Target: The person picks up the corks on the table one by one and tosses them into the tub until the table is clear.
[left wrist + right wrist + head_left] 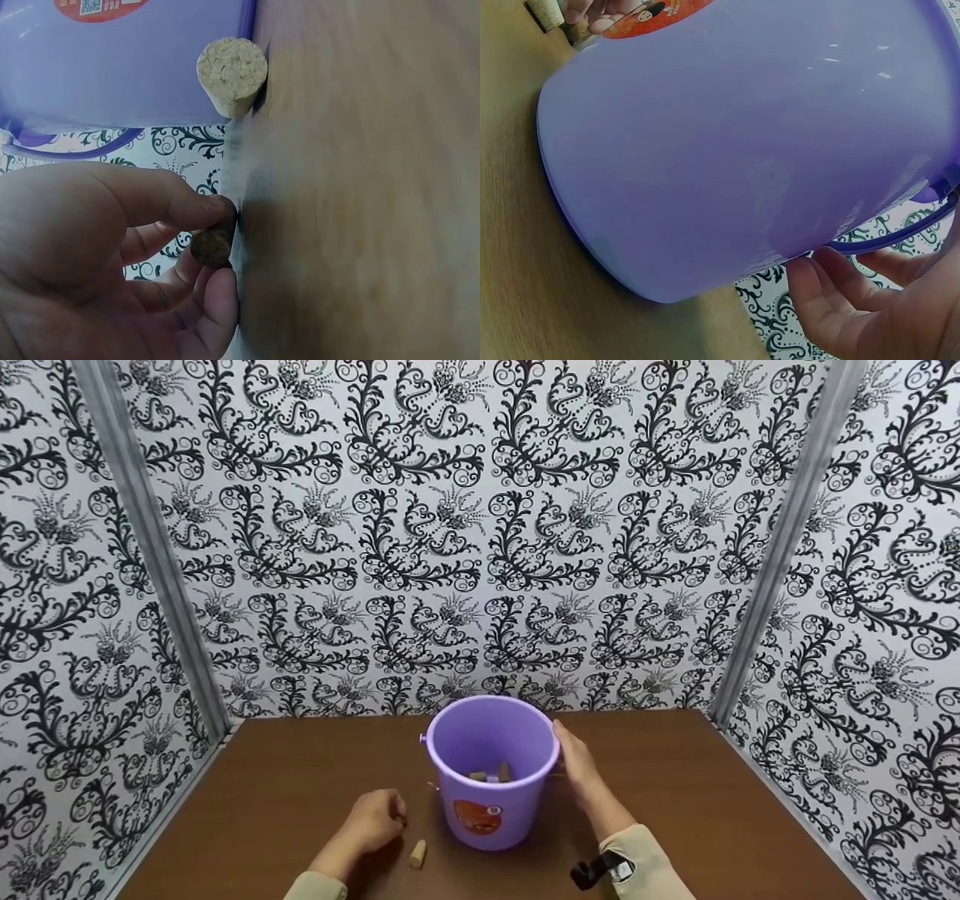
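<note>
A purple bucket (519, 814) stands upright on the table, with some small brown pieces (504, 772) lying at its bottom. To its left, my left hand (375, 821) pinches a dark brown cork stopper (213, 246) between thumb and fingers, low over the tabletop. A lighter cork stopper (418, 855) rests on the table between that hand and the bucket. My right hand (579, 761) holds the bucket at its right side, close to the rim. In the right wrist view, its bent fingers (810, 289) meet the bucket's outer wall beside the purple handle (900, 236).
The brown wooden table (300, 757) is enclosed by walls with black-and-white scroll patterns (420, 540). Grey posts (154, 547) mark the back corners. A black strap (592, 872) sits at the right sleeve.
</note>
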The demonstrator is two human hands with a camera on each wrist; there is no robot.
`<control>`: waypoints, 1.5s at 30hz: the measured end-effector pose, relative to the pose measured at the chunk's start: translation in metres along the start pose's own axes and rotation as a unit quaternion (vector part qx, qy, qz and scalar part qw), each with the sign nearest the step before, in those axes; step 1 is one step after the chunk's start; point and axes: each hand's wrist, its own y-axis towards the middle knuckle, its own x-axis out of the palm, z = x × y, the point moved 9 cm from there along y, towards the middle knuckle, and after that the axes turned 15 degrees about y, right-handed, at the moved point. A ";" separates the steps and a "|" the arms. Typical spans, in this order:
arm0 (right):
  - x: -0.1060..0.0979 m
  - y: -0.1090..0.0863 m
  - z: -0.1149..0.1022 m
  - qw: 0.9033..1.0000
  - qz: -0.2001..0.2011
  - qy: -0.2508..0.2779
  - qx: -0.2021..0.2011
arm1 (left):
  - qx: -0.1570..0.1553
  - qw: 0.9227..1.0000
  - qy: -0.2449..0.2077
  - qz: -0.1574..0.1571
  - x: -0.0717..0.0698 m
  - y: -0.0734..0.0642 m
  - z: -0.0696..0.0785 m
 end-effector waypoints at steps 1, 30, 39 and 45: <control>0.001 0.000 0.000 1.000 -0.001 0.002 0.003 | -0.001 1.000 0.000 -0.001 -0.001 0.000 0.000; -0.005 -0.001 0.001 1.000 0.004 0.000 0.004 | 0.018 1.000 -0.011 -0.008 0.001 -0.001 0.003; 0.001 0.002 0.002 1.000 -0.001 0.005 0.008 | 0.005 1.000 -0.016 0.002 -0.009 -0.002 0.004; -0.003 0.005 0.003 1.000 -0.002 -0.007 0.003 | 0.005 1.000 -0.023 0.007 -0.014 -0.002 0.009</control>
